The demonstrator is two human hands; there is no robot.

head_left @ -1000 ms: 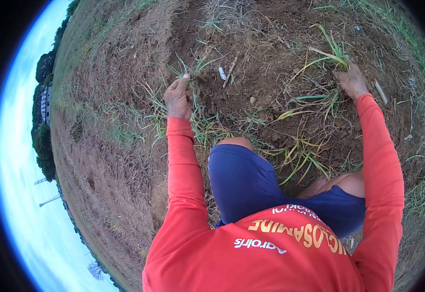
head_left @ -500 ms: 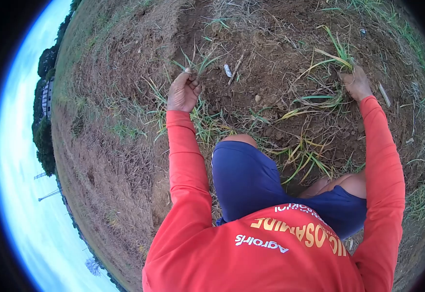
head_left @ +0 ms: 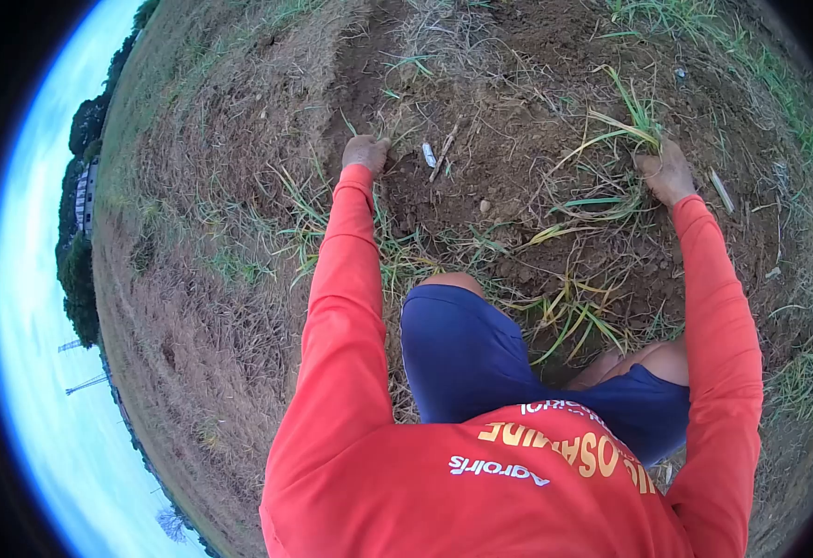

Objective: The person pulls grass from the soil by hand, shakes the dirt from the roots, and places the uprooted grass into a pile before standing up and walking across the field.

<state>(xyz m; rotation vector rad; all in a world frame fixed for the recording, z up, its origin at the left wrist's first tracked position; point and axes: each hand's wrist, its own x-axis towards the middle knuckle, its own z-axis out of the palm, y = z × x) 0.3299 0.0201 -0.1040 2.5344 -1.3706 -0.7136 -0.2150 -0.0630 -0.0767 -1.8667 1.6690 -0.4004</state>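
My left hand [head_left: 366,152] is low over the soil with its back toward me. Its fingers curl under, closed around the base of a small grass tuft; only thin blades [head_left: 348,124] stick out past the knuckles. On the other side, my right hand [head_left: 665,173] is closed around the lower part of a larger green and yellowing grass tuft [head_left: 637,123], whose long leaves fan out above the fist. The fingertips of both hands are hidden. Between the hands lies loose brown soil [head_left: 509,167] with dry roots and stems.
A small white scrap [head_left: 428,155] and a stick [head_left: 445,151] lie near my left hand. A pale stick [head_left: 722,191] lies right of my right hand. More leafy clumps [head_left: 574,312] grow before my bent knees [head_left: 462,335]. Dry grassy ground [head_left: 202,307] stretches left.
My left hand has moved slightly forward and turned over, so its back now covers the tuft's base. My right hand keeps its hold on its tuft. The view has shifted a little.
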